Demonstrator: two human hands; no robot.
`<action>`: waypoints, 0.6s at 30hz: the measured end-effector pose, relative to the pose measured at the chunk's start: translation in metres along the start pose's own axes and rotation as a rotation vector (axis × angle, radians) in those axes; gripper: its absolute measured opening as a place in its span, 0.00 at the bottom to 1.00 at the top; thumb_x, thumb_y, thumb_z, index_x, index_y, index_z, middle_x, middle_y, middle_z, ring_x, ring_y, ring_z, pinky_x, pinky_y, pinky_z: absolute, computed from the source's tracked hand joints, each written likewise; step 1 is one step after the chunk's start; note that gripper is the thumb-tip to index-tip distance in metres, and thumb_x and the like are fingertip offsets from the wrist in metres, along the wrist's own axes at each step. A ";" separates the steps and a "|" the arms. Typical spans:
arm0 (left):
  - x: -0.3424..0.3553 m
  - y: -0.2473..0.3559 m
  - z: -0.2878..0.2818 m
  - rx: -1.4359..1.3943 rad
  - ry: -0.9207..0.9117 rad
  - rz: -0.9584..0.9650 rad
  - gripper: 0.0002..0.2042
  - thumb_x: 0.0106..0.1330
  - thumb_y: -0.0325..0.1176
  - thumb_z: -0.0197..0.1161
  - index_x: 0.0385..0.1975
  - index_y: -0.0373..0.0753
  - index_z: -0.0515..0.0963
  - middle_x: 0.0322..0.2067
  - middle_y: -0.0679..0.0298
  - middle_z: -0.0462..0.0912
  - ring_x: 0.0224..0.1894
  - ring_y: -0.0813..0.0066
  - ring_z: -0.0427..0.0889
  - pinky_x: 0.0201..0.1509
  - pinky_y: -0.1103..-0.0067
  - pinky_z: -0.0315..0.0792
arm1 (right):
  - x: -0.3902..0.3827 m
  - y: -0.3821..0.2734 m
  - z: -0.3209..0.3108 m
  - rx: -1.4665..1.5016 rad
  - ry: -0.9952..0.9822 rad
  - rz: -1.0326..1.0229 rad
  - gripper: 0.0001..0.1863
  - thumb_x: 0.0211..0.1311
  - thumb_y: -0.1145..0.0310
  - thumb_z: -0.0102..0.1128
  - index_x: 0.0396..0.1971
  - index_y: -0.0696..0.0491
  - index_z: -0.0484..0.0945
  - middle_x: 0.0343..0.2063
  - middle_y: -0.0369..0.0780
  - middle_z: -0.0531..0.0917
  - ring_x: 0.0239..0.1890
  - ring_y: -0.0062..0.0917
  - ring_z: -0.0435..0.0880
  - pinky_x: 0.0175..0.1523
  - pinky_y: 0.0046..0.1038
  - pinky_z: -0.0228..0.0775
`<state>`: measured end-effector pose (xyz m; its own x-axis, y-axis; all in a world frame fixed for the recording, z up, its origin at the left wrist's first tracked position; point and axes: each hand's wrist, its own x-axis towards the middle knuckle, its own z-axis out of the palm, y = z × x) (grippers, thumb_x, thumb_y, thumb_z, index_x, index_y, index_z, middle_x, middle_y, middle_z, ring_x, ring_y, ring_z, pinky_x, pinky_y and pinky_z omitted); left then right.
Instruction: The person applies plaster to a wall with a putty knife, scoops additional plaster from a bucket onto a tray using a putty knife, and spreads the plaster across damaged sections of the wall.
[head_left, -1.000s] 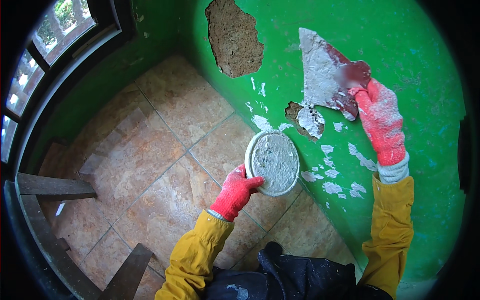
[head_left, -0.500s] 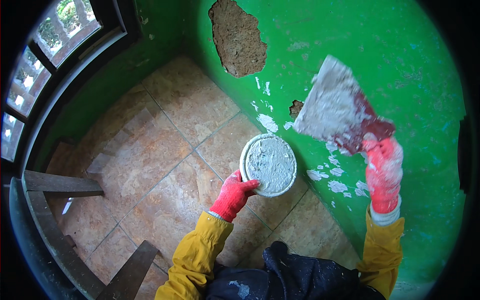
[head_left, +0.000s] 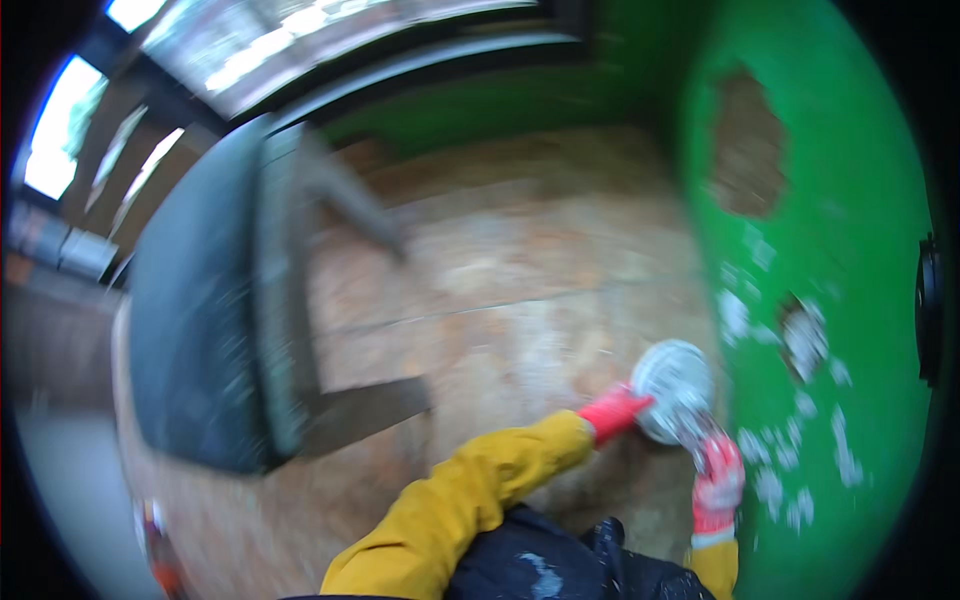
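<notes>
Head view: blurred throughout.
Left hand (head_left: 615, 412): red glove, fingers closed on the near-left rim of the round plaster dish (head_left: 676, 388).
Dish place: low right, just beside the green wall (head_left: 850, 250).
Right hand (head_left: 718, 483): red-and-white glove at the dish's near-right edge; finger state cannot be told.
Wall: bare patch (head_left: 748, 145) far, white plaster spots (head_left: 790, 470) near.
Floor (head_left: 520, 280): tan tiles, dark bench (head_left: 215, 320) left.

Heavy motion blur smears the whole view. Daylight glares white through the windows (head_left: 300, 50) at the top; fisheye bending darkens and curves the rim.
</notes>
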<state>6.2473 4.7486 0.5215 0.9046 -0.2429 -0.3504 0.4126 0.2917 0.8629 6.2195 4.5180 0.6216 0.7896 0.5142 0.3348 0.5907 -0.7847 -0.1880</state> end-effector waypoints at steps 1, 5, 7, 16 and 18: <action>-0.072 0.035 0.020 0.098 0.057 -0.038 0.20 0.62 0.38 0.56 0.48 0.31 0.69 0.42 0.56 0.77 0.46 0.70 0.74 0.50 0.74 0.68 | -0.046 -0.013 -0.007 -0.063 0.033 -0.094 0.14 0.49 0.80 0.53 0.38 0.56 0.76 0.41 0.47 0.77 0.45 0.40 0.76 0.48 0.36 0.70; -0.300 0.022 0.031 0.648 -0.012 -0.148 0.21 0.53 0.45 0.59 0.42 0.37 0.74 0.36 0.56 0.79 0.40 0.65 0.77 0.45 0.74 0.69 | -0.166 -0.113 -0.050 0.280 0.108 -0.262 0.12 0.57 0.77 0.48 0.41 0.59 0.74 0.41 0.51 0.76 0.44 0.41 0.76 0.49 0.34 0.69; -0.440 0.038 -0.001 0.645 0.180 -0.100 0.20 0.53 0.45 0.59 0.41 0.37 0.75 0.33 0.58 0.80 0.36 0.68 0.78 0.42 0.75 0.70 | -0.175 -0.181 -0.072 0.367 0.005 -0.229 0.14 0.57 0.77 0.49 0.44 0.57 0.71 0.42 0.50 0.76 0.44 0.39 0.76 0.48 0.33 0.70; -0.925 -0.074 -0.045 0.057 1.134 -0.034 0.16 0.52 0.34 0.61 0.40 0.35 0.77 0.26 0.62 0.81 0.25 0.78 0.79 0.28 0.82 0.73 | -0.206 -0.334 -0.143 0.434 -0.660 -0.133 0.26 0.57 0.73 0.55 0.56 0.51 0.61 0.49 0.48 0.72 0.42 0.32 0.75 0.43 0.27 0.71; -1.025 -0.104 -0.074 -0.288 1.285 0.217 0.12 0.55 0.29 0.61 0.39 0.35 0.76 0.29 0.62 0.82 0.26 0.75 0.81 0.29 0.79 0.76 | -0.199 -0.362 -0.159 0.408 -0.809 -0.033 0.29 0.57 0.72 0.56 0.59 0.49 0.59 0.50 0.47 0.71 0.42 0.30 0.75 0.42 0.26 0.71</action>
<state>5.2848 5.0357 0.7644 0.3465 0.8252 -0.4460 0.1127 0.4354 0.8932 5.8221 4.6442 0.7693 0.5557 0.7414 -0.3762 0.5068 -0.6608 -0.5536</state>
